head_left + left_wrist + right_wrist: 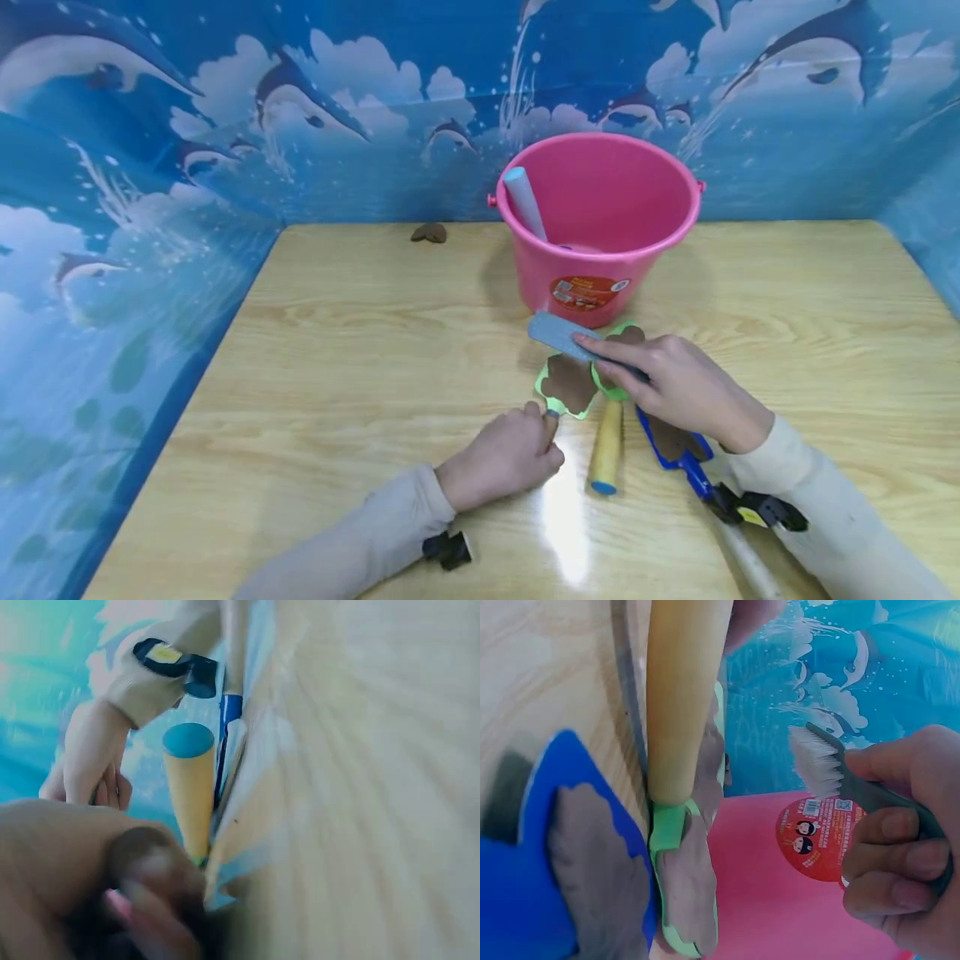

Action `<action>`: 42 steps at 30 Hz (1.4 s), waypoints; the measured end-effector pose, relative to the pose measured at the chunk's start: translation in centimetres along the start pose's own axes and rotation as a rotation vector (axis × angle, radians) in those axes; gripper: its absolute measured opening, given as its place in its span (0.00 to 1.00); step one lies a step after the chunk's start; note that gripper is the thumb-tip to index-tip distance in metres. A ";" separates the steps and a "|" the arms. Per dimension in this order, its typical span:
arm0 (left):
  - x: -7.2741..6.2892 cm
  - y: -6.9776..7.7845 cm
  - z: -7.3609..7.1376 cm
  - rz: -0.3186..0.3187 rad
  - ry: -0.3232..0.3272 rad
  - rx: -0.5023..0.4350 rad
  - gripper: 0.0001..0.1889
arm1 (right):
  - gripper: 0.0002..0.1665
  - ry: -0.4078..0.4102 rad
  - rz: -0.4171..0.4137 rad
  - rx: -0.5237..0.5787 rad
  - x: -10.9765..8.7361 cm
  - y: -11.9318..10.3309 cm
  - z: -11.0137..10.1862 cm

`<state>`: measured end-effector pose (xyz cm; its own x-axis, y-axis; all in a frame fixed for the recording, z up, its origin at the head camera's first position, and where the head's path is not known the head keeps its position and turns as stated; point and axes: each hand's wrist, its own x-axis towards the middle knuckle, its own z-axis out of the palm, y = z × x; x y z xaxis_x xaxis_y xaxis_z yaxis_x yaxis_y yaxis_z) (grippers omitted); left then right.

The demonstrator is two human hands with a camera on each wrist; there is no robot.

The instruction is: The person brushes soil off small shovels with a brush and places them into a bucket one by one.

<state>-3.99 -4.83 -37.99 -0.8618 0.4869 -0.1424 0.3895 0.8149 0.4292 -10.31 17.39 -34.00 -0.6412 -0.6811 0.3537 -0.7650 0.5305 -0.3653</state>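
Observation:
My right hand grips a brush by its dark grey-green handle, index finger stretched along its back. The brush's white bristles show in the right wrist view. It hangs above two green-edged tool heads with brown on their faces. My left hand holds the wooden handle of the left green tool; in the left wrist view this hand is blurred. Between the hands the second green tool lies on the table, its yellow wooden handle pointing towards me. Under my right wrist is a blue shovel, also brown on its face.
A pink bucket stands behind the tools, with a pale blue handle leaning inside it. A small brown piece lies at the table's back edge. The dolphin-print backdrop rises behind the wooden table.

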 end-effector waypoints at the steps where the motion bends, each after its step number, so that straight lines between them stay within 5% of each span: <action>1: 0.2 -0.5 0.1 -0.023 -0.007 -0.095 0.08 | 0.30 -0.001 -0.003 0.006 0.1 0.1 0.0; 7: 0.1 -2.7 0.9 -0.218 0.070 -0.743 0.07 | 0.31 -0.018 -0.002 0.034 0.4 0.3 0.5; 11: -0.3 -2.8 1.8 -0.172 0.149 -0.992 0.05 | 0.30 0.026 -0.084 0.045 0.9 0.0 1.1; 15: -0.4 -2.6 2.3 -0.114 0.194 -1.058 0.05 | 0.20 0.047 -0.216 -0.008 1.1 -0.3 2.3; 19: -0.7 -2.6 2.1 -0.107 0.191 -1.093 0.07 | 0.22 0.051 -0.266 -0.069 1.1 -0.5 3.1; 27: -1.1 -2.9 1.6 -0.124 0.197 -1.130 0.08 | 0.24 0.138 -0.271 -0.172 1.9 -0.3 3.7; 36: -1.0 -3.0 1.8 -0.133 0.203 -1.154 0.08 | 0.26 0.127 -0.148 -0.178 1.6 0.6 3.4; 42: -1.0 -2.7 1.5 -0.146 0.193 -1.102 0.09 | 0.23 0.087 -0.351 -0.076 1.7 0.0 3.7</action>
<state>-3.72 -7.03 -40.40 -0.9486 0.2753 -0.1561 -0.1359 0.0912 0.9865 -11.15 14.37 -36.62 -0.3389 -0.7845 0.5193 -0.9396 0.3103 -0.1445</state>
